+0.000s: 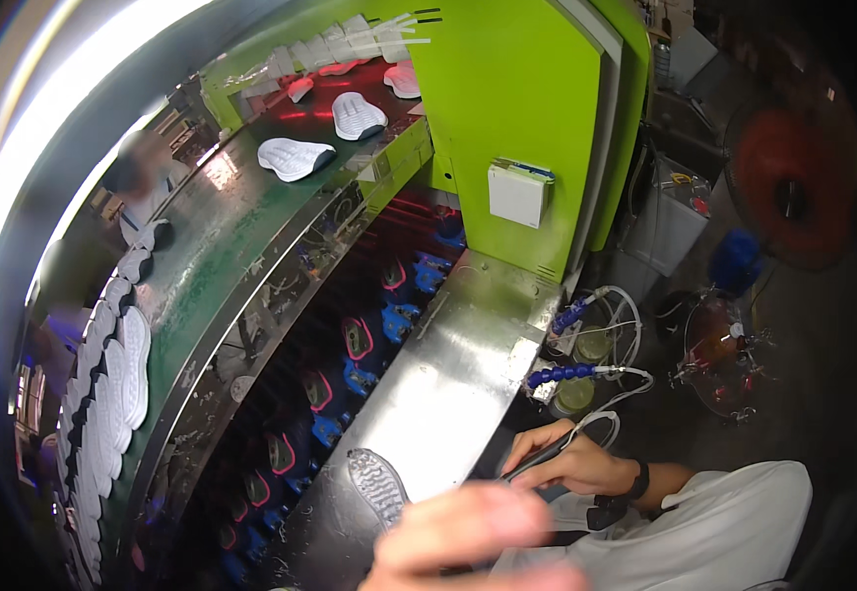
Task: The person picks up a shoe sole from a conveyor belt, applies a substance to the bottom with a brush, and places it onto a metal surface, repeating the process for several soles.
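White strip light [79,64], green panel [497,98]

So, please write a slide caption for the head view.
Right hand holding a slim dark tool near a ridged grey shoe sole on a silvery metal ledge.

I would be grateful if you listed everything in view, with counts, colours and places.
Conveyor: one, green, upper left
Loose soles: two, white with dark ends, on the conveyor
Overlapping soles: many, white and grey, along its far left edge
Clamps: several, blue, below the conveyor
Panel: one, lime green, top centre
Box: one, white, on the panel
Metal ledge: one, silver, centre
Nearest sole: one, grey and white, on the ledge
Jointed hoses: two, blue, right of the ledge
Light: one bright band, white, upper left
Tool: one, dark, in the right hand
Wristband: one, black, right wrist
Right hand: one, bare, lower right of centre
Left hand: one, blurred, bottom edge
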`<state>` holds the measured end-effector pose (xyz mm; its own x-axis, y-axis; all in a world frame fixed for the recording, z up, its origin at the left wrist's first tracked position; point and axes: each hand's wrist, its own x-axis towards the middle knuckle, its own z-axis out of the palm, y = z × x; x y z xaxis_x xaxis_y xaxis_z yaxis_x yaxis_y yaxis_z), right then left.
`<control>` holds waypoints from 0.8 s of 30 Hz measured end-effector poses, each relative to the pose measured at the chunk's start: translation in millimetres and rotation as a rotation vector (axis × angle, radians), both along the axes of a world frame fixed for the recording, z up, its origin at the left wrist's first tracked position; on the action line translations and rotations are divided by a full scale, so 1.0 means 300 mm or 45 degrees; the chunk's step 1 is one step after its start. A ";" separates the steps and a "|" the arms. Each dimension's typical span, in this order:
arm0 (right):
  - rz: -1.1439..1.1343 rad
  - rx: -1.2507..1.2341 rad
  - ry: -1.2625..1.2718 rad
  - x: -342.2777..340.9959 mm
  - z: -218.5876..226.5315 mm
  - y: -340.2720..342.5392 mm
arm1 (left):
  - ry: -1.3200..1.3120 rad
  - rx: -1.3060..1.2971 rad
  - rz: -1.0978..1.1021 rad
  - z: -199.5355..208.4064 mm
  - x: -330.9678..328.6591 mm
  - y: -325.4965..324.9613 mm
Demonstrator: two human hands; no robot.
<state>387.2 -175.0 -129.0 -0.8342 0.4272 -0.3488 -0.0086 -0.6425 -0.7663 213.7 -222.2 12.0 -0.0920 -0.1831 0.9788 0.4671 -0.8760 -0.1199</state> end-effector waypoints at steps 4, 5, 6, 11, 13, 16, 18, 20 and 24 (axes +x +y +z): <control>0.167 0.107 0.051 -0.037 -0.018 -0.039 | 0.113 -0.216 0.093 0.110 0.039 -0.063; 0.146 0.157 0.066 -0.025 -0.030 -0.037 | 0.133 -0.269 0.092 0.132 -0.022 -0.116; 0.168 0.159 0.015 -0.030 -0.022 -0.043 | 0.160 -0.358 0.118 0.146 -0.088 -0.198; 0.095 0.094 -0.067 0.046 -0.009 -0.067 | 0.270 -0.630 0.125 0.250 -0.159 -0.332; 0.165 0.137 -0.097 0.007 -0.026 -0.080 | 0.270 -0.624 0.198 0.386 -0.190 -0.208; 0.101 0.103 -0.120 0.047 -0.041 -0.019 | 0.224 -0.631 0.171 0.323 -0.232 -0.308; 0.087 0.111 -0.135 0.036 -0.049 -0.024 | 0.177 -0.665 0.233 0.348 -0.298 -0.393; 0.105 0.161 -0.181 -0.008 -0.036 -0.077 | 0.165 -0.711 0.318 0.383 -0.329 -0.476; -0.087 0.465 -0.246 0.048 -0.110 -0.066 | 0.126 -0.548 0.722 0.462 -0.304 -0.654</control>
